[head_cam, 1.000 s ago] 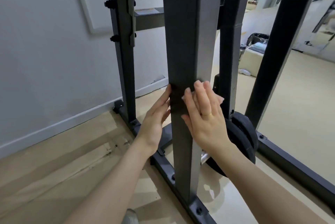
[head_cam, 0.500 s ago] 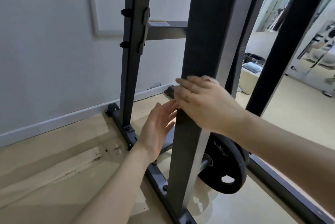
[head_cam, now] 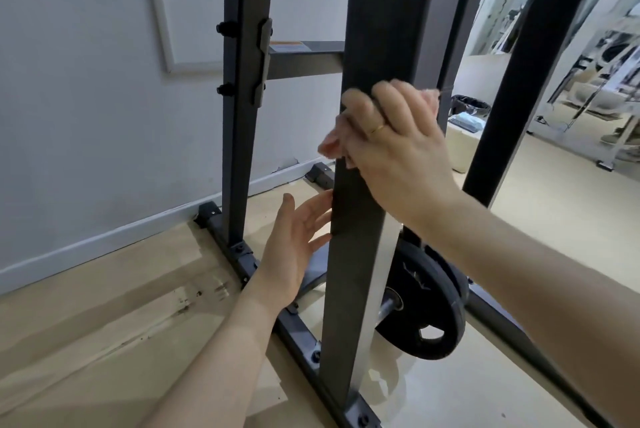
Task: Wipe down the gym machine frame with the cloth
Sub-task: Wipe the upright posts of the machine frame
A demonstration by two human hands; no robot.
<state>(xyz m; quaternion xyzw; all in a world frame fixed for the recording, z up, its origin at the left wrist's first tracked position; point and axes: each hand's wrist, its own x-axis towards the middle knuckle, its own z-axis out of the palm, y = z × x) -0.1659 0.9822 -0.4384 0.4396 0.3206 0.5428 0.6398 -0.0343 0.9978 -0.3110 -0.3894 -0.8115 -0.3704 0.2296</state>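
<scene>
The dark grey gym machine frame fills the middle, with its front upright post (head_cam: pixel 356 282) nearest me. My right hand (head_cam: pixel 394 154) wraps over that post at mid height and grips a pale pink cloth (head_cam: pixel 431 96) against the metal. Only a fringe of the cloth peeks past the fingers; most of it is hidden under the palm. My left hand (head_cam: pixel 294 247) is lower, on the post's left side. Its fingers are straight and spread, and their tips touch the post's edge.
A second upright (head_cam: pixel 242 123) with bolts and a crossbar (head_cam: pixel 304 59) stands behind, close to the white wall (head_cam: pixel 86 116). A black weight plate (head_cam: pixel 427 310) hangs low to the right of the post. The base rail (head_cam: pixel 294 327) runs along the floor. To the right are a slanted bar (head_cam: pixel 519 81) and a mirror.
My right hand has slid up the post with the cloth. My left hand has come off the post's face and sunk lower, its fingers now spread at the post's edge.
</scene>
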